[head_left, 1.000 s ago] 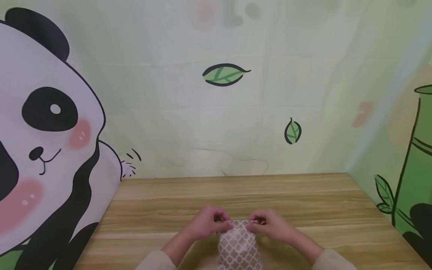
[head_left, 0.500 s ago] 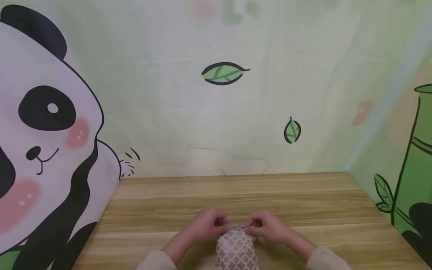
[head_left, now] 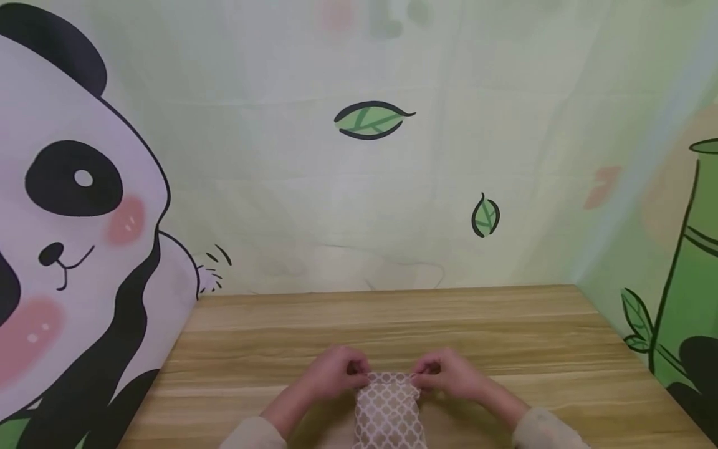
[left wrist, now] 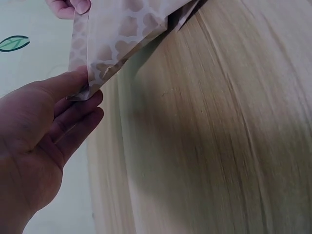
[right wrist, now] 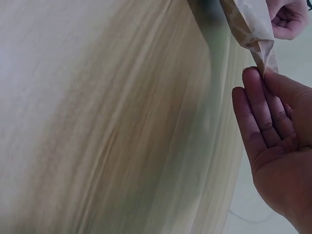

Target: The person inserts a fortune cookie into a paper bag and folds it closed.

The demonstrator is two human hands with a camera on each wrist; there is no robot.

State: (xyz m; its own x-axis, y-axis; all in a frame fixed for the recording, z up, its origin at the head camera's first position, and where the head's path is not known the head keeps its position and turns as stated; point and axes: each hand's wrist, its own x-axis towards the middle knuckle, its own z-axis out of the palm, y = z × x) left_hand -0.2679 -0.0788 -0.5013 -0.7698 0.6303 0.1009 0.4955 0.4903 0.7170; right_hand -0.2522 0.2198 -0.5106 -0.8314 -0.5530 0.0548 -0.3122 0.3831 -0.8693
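A tan paper bag (head_left: pixel 389 411) with a white lattice print is at the front middle in the head view, its lower end cut off by the frame. At its top left corner, my left hand (head_left: pixel 339 373) pinches the edge between thumb and fingers. My right hand (head_left: pixel 447 374) pinches the opposite top corner. In the left wrist view, a crease runs along the top of the bag (left wrist: pixel 117 39), making a narrow folded strip. The right wrist view has the bag's corner (right wrist: pixel 263 51) tapering into the right thumb and fingertips, the other fingers extended.
A wood-grain table (head_left: pixel 387 318) lies under the hands. Behind it hangs a pale green backdrop (head_left: pixel 269 156) with printed leaves, a panda (head_left: pixel 90 249) on the left and bamboo (head_left: pixel 695 280) on the right.
My hands have moved a little apart along the bag's top edge, the left hand shifting leftward. More of that edge shows between them, and both still hold it.
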